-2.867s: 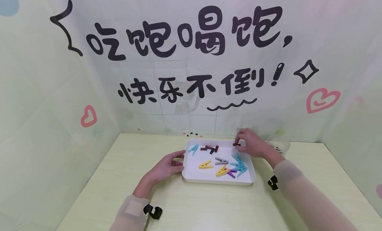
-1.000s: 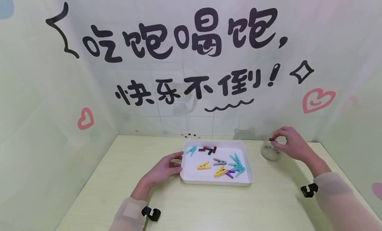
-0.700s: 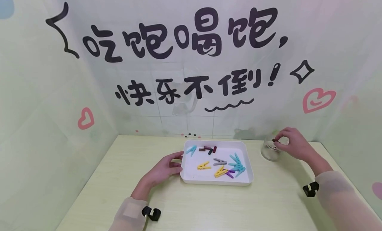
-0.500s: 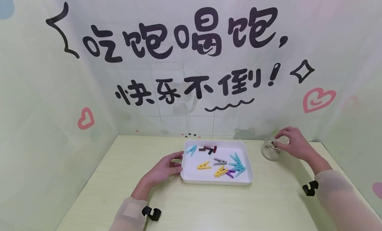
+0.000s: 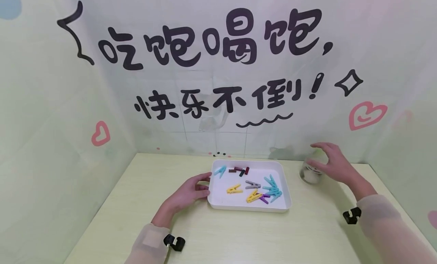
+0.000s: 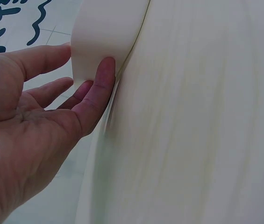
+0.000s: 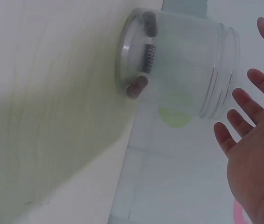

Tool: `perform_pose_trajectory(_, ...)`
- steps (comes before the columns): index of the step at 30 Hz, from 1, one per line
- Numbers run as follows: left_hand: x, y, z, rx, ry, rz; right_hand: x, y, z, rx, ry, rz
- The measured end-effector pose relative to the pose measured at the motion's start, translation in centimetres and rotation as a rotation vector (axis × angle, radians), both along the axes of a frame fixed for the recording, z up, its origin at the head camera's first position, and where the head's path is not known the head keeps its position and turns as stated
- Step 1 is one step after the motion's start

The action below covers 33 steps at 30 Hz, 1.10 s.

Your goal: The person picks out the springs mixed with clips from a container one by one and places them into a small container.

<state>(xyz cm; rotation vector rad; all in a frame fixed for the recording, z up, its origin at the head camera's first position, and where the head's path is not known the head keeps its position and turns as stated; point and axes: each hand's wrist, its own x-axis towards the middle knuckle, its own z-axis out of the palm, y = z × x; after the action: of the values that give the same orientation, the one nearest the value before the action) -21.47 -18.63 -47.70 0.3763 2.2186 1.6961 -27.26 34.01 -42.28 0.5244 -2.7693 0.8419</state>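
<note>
In the head view my left hand rests its fingertips against the left end of a white tray. The left wrist view shows the fingers lightly bent at the tray wall. My right hand is over a clear jar, thumb and fingers spread, with nothing between them. Several small dark ribbed pieces lie at the bottom of the jar in the right wrist view. The tray holds several dark pieces at its back, plus yellow clothespins, teal clothespins, a grey clothespin and a purple clothespin.
The pale wooden table meets a printed cloth backdrop behind the tray and jar. Cloth walls also stand at the left and right. A strip of bare table lies between tray and jar.
My right hand has moved from the tray rightward to the jar with a small dark piece, then parted its fingers and let it go. My left hand has stayed at the tray.
</note>
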Motion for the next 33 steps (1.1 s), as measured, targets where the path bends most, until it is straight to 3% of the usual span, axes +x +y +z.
perform_pose_trajectory(9,0.0,0.1,0.0,0.002,-0.008,0.001,-0.8,-3.1,1.1,0.008,0.062,0.117)
perform_pose_trajectory(20,0.1,0.1,0.0,0.0,-0.006,-0.001,-2.2,-7.2,1.8,0.028,0.062,0.236)
perform_pose_trajectory(33,0.2,0.1,0.0,0.002,-0.003,0.009,-3.8,-12.6,1.7,0.075,-0.075,0.341)
